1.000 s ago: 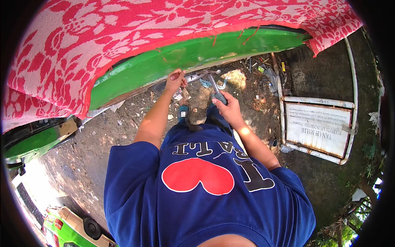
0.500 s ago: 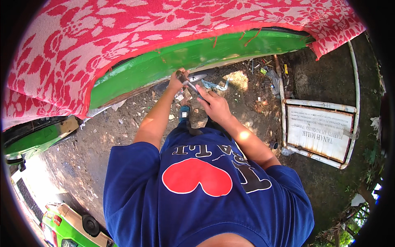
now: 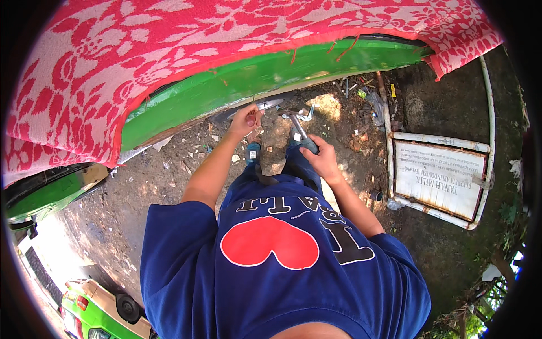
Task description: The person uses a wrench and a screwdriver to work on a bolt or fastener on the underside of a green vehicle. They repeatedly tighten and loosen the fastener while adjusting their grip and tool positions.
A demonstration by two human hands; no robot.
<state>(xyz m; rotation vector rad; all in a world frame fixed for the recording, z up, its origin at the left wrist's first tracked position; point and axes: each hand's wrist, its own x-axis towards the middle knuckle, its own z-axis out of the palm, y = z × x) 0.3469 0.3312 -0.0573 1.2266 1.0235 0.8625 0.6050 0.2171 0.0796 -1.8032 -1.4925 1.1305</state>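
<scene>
In my right hand (image 3: 320, 158) is a hammer (image 3: 300, 129), gripped by its handle with the metal head pointing away from me. My left hand (image 3: 244, 123) is closed around a tool with a reddish-brown round handle end (image 3: 250, 119). A thin dark shaft shows beyond those fingers, toward the lower edge of a green vehicle body panel (image 3: 226, 93); whether the tip touches the panel I cannot tell. The hammer head is apart from that tool, to its right. A red and pink floral blanket (image 3: 186, 37) drapes over the top of the panel.
Dirt ground (image 3: 164, 186) with scattered litter lies below. To the right, a rusty-framed white sign (image 3: 437, 178) lies beside a pale pole (image 3: 385, 107). My shoe (image 3: 253, 152) stands near the panel. Another green vehicle (image 3: 104, 311) is at lower left.
My right hand has drawn the hammer back toward me and to the right, away from the left hand. The left hand's tool end is now uncovered; that hand has shifted slightly.
</scene>
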